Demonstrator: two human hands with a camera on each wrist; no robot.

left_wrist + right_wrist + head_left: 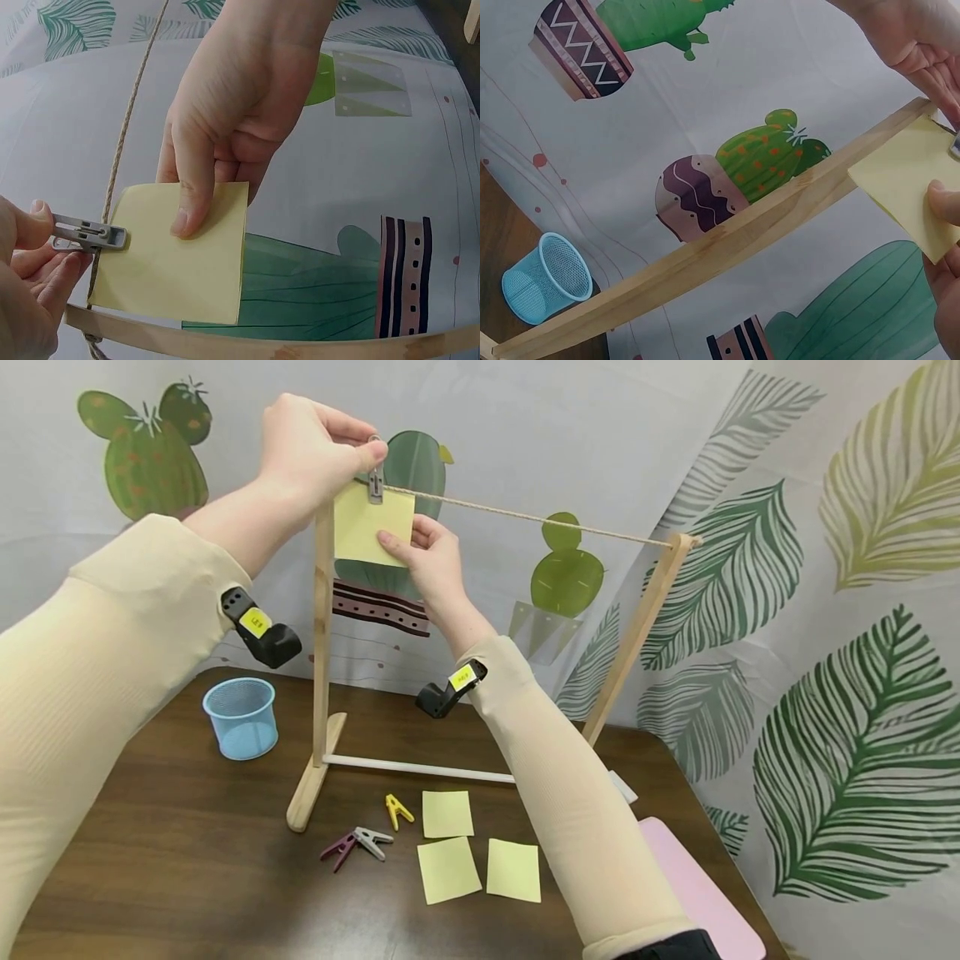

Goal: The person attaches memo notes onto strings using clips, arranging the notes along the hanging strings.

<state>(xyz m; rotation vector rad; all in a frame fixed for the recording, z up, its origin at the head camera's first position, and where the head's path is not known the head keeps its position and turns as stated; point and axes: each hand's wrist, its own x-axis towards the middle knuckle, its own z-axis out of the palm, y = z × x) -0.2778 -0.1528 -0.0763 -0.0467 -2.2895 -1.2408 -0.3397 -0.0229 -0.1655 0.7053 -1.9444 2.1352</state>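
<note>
Cream sleeves (112, 643) stretch across the foreground. At the rope's (525, 516) left end, the left hand (315, 450) pinches a grey clothespin (376, 487) over the top edge of a yellow sticky note (363, 531); the right hand (437, 560) grasps its right edge. The note hangs just beside the left post (322, 643); rightward, bare rope runs to the right post (637, 631). Below, a blue mesh basket (243, 731) stands near the table's (187, 860) back edge.
</note>
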